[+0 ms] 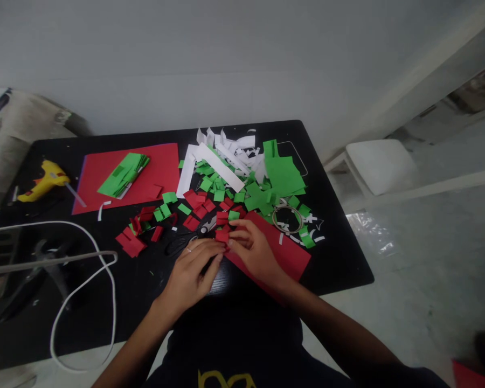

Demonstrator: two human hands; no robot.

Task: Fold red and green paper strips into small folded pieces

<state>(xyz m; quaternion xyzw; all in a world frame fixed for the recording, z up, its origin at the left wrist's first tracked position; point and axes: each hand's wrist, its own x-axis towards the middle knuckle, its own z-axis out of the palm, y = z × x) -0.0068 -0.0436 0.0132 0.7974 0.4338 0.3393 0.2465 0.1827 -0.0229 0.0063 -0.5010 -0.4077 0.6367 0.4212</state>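
My left hand [196, 264] and my right hand [253, 249] meet over the front of a black table [339, 258]. Both pinch a small folded red paper piece [222, 235] between their fingertips. A ring shows on a left finger. My right hand rests on a red paper sheet [293, 256]. Black scissors [188, 240] lie just left of the fingers. Small red squares [200, 205] and green squares [220, 191] are scattered right behind the hands.
White paper strips [222, 156] and green sheets [283, 175] pile at the back. A large red sheet [161, 167] carries a green stack [123, 175]. A yellow glue gun [44, 180], a white cable [84, 280], a tape ring [286, 218] and a white stool [380, 164] are nearby.
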